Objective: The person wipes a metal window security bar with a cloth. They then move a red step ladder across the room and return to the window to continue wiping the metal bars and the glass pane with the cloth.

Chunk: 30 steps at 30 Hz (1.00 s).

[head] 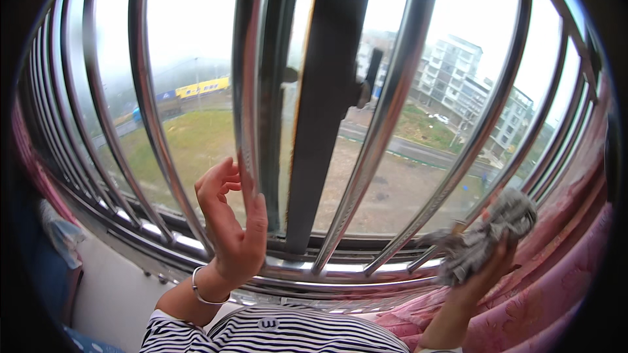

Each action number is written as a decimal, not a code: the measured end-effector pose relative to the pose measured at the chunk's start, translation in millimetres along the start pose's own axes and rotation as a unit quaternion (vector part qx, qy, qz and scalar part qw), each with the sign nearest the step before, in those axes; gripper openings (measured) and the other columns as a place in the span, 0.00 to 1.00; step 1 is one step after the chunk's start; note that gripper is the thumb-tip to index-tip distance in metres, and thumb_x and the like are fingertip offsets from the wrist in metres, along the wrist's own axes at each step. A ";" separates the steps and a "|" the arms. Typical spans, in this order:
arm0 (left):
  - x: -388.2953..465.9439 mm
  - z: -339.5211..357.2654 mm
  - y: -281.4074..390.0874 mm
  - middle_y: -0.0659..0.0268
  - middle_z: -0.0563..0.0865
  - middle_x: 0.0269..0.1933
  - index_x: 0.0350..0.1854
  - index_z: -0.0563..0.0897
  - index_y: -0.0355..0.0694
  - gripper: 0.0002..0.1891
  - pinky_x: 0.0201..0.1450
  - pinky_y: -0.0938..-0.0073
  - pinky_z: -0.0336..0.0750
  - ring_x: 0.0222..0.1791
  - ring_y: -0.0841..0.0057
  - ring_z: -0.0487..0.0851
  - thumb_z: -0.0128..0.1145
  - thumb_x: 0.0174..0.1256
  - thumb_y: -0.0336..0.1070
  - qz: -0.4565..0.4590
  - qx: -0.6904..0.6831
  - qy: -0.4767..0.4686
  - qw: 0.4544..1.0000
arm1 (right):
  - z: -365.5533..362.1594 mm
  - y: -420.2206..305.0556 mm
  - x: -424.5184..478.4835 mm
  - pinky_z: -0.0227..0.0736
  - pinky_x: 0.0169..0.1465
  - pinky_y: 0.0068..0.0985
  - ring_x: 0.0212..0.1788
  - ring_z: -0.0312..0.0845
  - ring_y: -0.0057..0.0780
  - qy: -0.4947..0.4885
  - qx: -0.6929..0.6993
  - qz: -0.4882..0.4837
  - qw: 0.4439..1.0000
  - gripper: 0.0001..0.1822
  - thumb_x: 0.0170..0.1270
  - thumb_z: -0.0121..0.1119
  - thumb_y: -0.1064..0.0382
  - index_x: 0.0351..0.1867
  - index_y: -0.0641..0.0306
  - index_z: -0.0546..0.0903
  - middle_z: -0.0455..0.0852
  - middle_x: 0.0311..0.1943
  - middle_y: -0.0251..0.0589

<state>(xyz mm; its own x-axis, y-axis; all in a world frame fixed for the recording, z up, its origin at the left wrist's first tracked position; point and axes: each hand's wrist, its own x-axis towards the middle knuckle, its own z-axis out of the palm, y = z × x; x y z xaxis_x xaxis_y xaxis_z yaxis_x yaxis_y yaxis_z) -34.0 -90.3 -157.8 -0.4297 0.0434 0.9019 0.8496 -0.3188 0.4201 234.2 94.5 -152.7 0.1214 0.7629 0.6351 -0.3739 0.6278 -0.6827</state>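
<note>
In front of me a row of shiny vertical metal bars stands across a window. My left hand, with a silver bangle on its wrist, is loosely around one metal bar. Its fingertips reach the left side and the thumb lies along the right. My right hand holds a crumpled grey cloth at a metal bar further right. The cloth hides most of those fingers and part of that bar.
A dark window frame with a handle stands behind the bars. Horizontal metal rails run along the bottom. A pink curtain hangs at the right. A white ledge lies at the lower left. Buildings and grass show outside.
</note>
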 end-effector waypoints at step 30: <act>15.9 13.4 -6.1 0.77 0.67 0.26 0.47 0.72 0.38 0.07 0.25 0.87 0.57 0.23 0.92 0.62 0.51 0.70 0.28 -0.202 -0.163 -0.060 0.964 | 28.1 112.2 -101.0 0.72 0.50 0.28 0.43 0.78 0.32 -0.131 -0.202 -0.076 0.968 0.27 0.50 0.67 0.69 0.53 0.69 0.71 0.79 0.42 0.45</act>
<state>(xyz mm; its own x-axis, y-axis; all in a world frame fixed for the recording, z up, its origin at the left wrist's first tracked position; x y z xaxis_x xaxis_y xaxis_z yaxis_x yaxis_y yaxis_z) -41.9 -75.0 -144.8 -0.6502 0.3283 0.6852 0.4710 -0.5335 0.7025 154.2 83.5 -283.3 -0.1099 0.6252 0.7727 0.0264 0.7789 -0.6265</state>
